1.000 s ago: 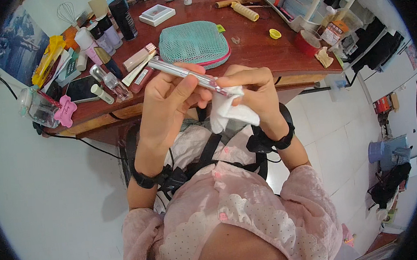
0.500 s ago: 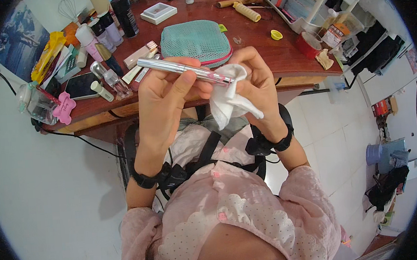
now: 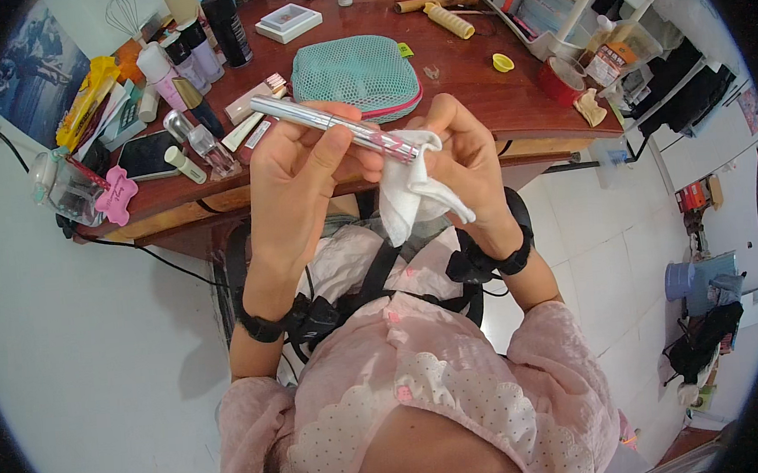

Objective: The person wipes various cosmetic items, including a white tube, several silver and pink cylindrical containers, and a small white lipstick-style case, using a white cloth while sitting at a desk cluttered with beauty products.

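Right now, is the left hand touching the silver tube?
Touching. The head view shows the left hand gripping the silver tube, its thumb against the near side and a finger showing beyond the far side.

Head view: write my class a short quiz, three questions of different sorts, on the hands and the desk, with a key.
1. Which hand holds the slim, shiny silver tube?
2. True or false: the turquoise mesh pouch lies on the reddish-brown wooden desk.
3. Fill in: the right hand holds a limp white cloth at the tube's ____ end, as pictured.
Key: 1. The left hand. 2. True. 3. Right.
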Motion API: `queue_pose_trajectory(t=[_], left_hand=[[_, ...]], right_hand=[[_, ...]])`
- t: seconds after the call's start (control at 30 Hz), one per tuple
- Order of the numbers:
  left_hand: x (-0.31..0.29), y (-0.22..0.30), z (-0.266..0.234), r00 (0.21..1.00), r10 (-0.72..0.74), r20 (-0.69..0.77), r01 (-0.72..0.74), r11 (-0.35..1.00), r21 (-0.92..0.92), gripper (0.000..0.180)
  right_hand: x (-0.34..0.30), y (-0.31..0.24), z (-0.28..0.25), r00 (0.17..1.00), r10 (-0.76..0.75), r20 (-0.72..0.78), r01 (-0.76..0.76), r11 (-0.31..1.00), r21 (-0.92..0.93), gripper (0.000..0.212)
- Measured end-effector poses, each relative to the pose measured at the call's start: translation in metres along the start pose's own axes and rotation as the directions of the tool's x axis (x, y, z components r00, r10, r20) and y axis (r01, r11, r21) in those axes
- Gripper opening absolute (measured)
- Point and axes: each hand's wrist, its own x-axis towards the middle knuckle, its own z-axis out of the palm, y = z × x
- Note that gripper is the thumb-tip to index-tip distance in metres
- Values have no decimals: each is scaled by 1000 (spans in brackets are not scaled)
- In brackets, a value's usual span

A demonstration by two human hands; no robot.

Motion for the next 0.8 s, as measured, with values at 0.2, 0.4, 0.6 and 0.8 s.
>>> queue_pose_trajectory(t=[0.2,0.4,0.6,0.8], left_hand=[[-1,1,2,999,-9,34,7,998,57,18],[0,2,2,998,58,31,-63,973,221,16],[-1,-2,8,991,129,-48,-95,896,434,17],[2,-7,6,983,183,-17,-147,838,526,16]], right_hand=[[0,-2,0,999,-42,7,42,997,-65,20],[2,-12,3,992,98,-73,-113,965,-238,19],[2,-9,10,996,-66,52,79,528,-845,21],[5,-21,13,995,90,37,0,385,-923,26]])
